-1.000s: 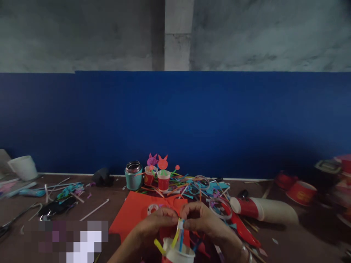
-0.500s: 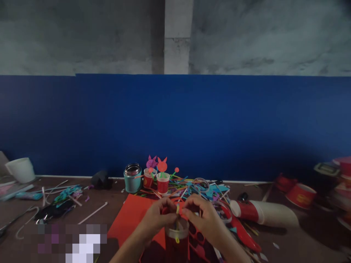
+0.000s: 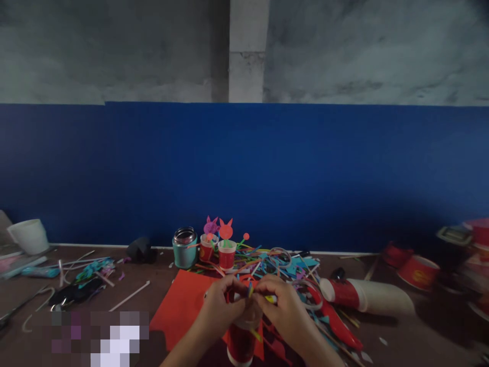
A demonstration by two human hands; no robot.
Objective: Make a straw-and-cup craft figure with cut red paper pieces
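Observation:
My left hand [image 3: 221, 306] and my right hand [image 3: 280, 303] meet above a red and white paper cup [image 3: 240, 340], fingertips pinched close together. Between them shows the tip of a thin yellow straw [image 3: 250, 290] with a bluish bit beside it; what joins them is too small to make out. A second yellow piece [image 3: 272, 299] pokes out by my right fingers. Another yellow end [image 3: 255, 335] juts from the cup's side. The cup leans, its upper part partly hidden by my fingers. Beneath lies a red paper sheet [image 3: 187, 298].
Behind my hands stand two paper cups, one with a red cat-shaped cutout [image 3: 226, 232], and a teal flask [image 3: 185, 250]. Coloured straws and scraps [image 3: 294, 265] are heaped nearby. A long stack of cups [image 3: 367, 296] lies at right; a white cup [image 3: 29, 237] stands far left.
The cup has tilted and shows its base. The yellow end at its side has moved right and points outward. My hands remain together at its top.

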